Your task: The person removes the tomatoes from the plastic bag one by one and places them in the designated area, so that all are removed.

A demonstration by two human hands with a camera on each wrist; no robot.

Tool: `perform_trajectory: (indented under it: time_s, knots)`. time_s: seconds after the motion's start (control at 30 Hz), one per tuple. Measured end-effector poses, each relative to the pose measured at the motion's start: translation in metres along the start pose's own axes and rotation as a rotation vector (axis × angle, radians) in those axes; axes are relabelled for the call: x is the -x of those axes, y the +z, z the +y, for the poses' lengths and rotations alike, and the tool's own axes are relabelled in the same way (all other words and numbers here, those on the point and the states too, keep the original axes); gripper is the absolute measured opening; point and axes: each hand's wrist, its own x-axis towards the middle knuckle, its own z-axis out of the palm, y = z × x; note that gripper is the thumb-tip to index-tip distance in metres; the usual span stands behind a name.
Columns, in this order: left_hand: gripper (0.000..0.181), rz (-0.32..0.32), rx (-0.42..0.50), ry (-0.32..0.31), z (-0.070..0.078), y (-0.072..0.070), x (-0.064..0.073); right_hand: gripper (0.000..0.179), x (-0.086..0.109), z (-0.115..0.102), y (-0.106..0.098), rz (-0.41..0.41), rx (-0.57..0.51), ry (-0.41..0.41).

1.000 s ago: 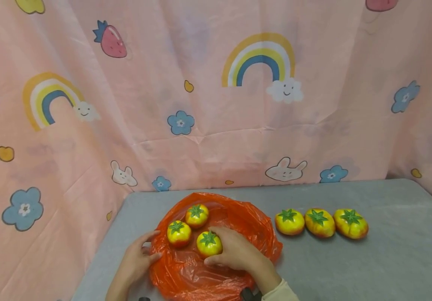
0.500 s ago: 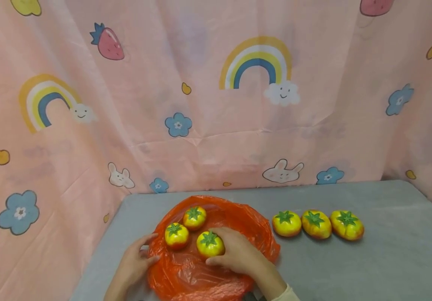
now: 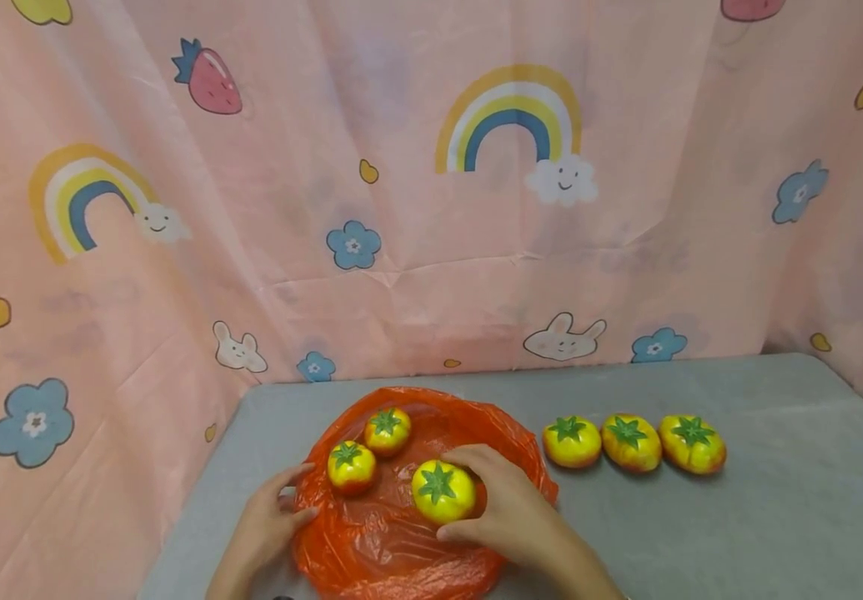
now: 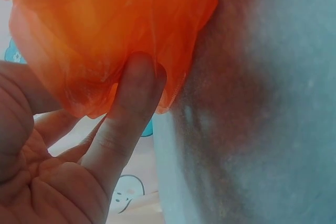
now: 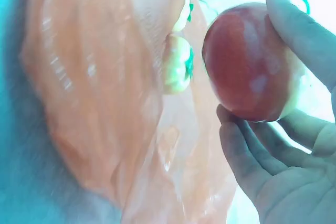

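Note:
A red-orange plastic bag (image 3: 393, 537) lies spread open on the table. Two glossy yellow-and-red tomatoes with green star-shaped tops, one nearer (image 3: 352, 468) and one farther (image 3: 388, 432), sit at its left side. Over the bag's right part, my right hand (image 3: 509, 508) grips a third tomato (image 3: 444, 493) between thumb and fingers; the right wrist view shows its red underside (image 5: 249, 66) clear of the bag. At the left edge, my left hand (image 3: 262, 521) holds the bag's side, its thumb (image 4: 128, 108) pressed into the plastic (image 4: 121, 40).
Three more tomatoes stand in a row right of the bag: one close to it (image 3: 572, 442), a middle one (image 3: 631, 444) and an outer one (image 3: 692, 445). The grey table (image 3: 701, 533) meets a pink printed curtain (image 3: 416, 325) behind.
My right hand has lifted the tomato and moved it slightly right and toward me, away from the other two in the bag. My left hand stays at the bag's edge.

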Motion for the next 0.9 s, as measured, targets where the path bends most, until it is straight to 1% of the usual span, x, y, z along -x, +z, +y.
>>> perform_trajectory:
  time_s: [0.1,0.27,0.33,0.57,0.67,0.77,0.83,0.9]
  knots:
    - [0.059,0.002,0.009,0.007,0.000,-0.001,0.001,0.073,0.007,0.003,-0.003,0.012,-0.018,0.014]
    - [0.059,-0.001,0.030,-0.001,0.001,-0.001,0.001,0.073,0.020,0.009,-0.006,-0.057,-0.070,0.073]
    - [0.059,0.000,0.021,-0.006,0.001,-0.002,0.001,0.073,0.024,0.011,-0.006,-0.079,-0.079,0.087]
    - [0.059,0.002,0.001,-0.001,0.000,-0.003,0.001,0.078,0.027,0.016,-0.001,-0.135,-0.087,0.121]
    - [0.058,0.004,-0.001,-0.011,0.000,-0.003,0.001,0.078,0.027,0.015,-0.001,-0.138,-0.089,0.119]
    - [0.059,0.004,0.002,-0.026,0.000,-0.002,0.000,0.078,0.030,0.017,-0.004,-0.128,-0.072,0.095]
    - [0.059,0.005,0.005,-0.031,0.000,-0.002,-0.001,0.078,0.032,0.019,-0.008,-0.107,-0.049,0.083]
    - [0.059,0.006,0.011,-0.032,0.000,-0.002,-0.001,0.078,0.034,0.021,-0.013,-0.081,-0.027,0.103]
